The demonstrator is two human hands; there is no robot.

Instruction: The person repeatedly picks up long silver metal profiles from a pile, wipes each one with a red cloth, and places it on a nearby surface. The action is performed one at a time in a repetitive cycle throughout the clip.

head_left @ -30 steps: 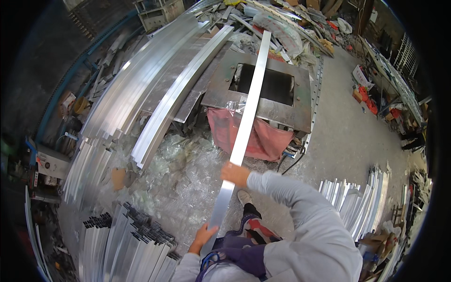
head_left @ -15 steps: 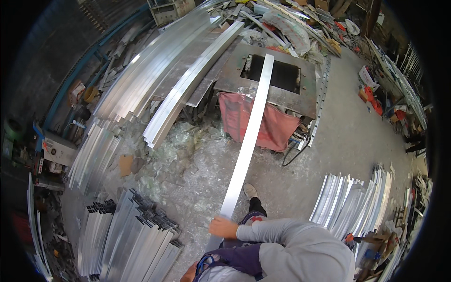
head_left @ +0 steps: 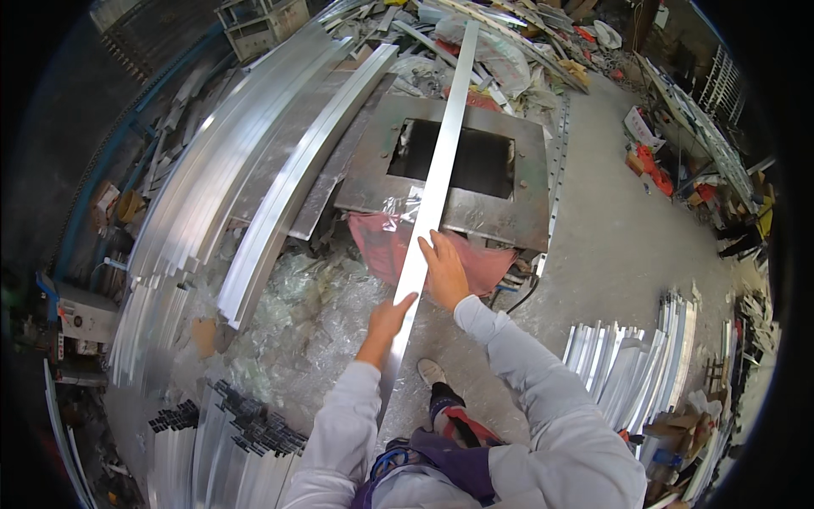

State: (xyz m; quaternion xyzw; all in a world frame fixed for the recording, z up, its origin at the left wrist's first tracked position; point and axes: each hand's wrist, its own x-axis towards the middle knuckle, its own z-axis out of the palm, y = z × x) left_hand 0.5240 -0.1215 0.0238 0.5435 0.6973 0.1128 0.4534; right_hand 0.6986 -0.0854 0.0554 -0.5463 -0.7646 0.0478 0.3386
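aluminium strip (head_left: 432, 187) under both hands' fingers (head_left: 431, 246)

Bare floor (head_left: 610, 246) right; profiles (head_left: 254, 187) left.

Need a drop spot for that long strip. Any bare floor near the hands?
Bare concrete floor lies right of the metal table, bordered by the stacked profiles lower right. Left of the strip is crowded: plastic scraps and aluminium bundles. Both hands, left and right, rest on the strip.
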